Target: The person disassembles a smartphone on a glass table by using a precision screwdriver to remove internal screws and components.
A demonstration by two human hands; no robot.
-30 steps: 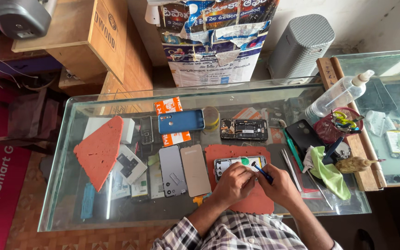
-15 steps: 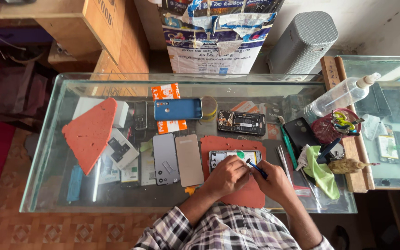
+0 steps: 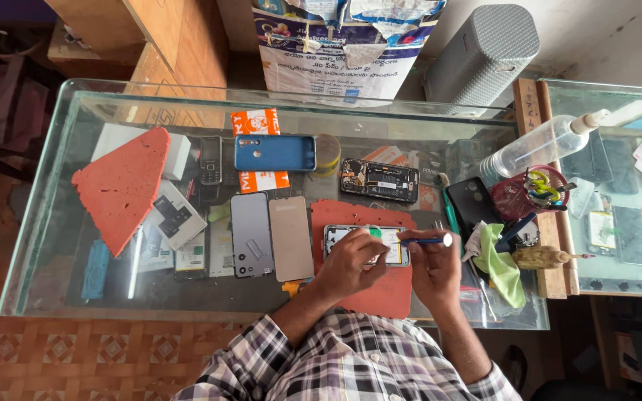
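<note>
Hands at work over an opened phone (image 3: 365, 245) that lies flat on a red mat (image 3: 369, 256) near the front edge of a glass counter (image 3: 46, 223). The left hand (image 3: 351, 263) rests on the phone's lower edge with fingers curled, pinning it against the mat. The right hand (image 3: 432, 271) pinches a slim blue-handled tool (image 3: 423, 240), held level, its tip touching the phone's exposed inside near a small green part.

To do this step well — in my judgement — the left hand should press firmly so the phone cannot slide, and the tool tip should move in small, light strokes, since the inner parts look delicate.

Left of the mat lie 2 back covers, 1 grey (image 3: 250, 234) and 1 tan (image 3: 291, 238). Farther back sit a blue phone case (image 3: 275, 153) and another opened phone (image 3: 379, 180). A large red foam triangle (image 3: 120, 186) lies at the far left — well apart. A green cloth (image 3: 503, 263) and a clear spray bottle (image 3: 540, 145) sit to the right.
</note>
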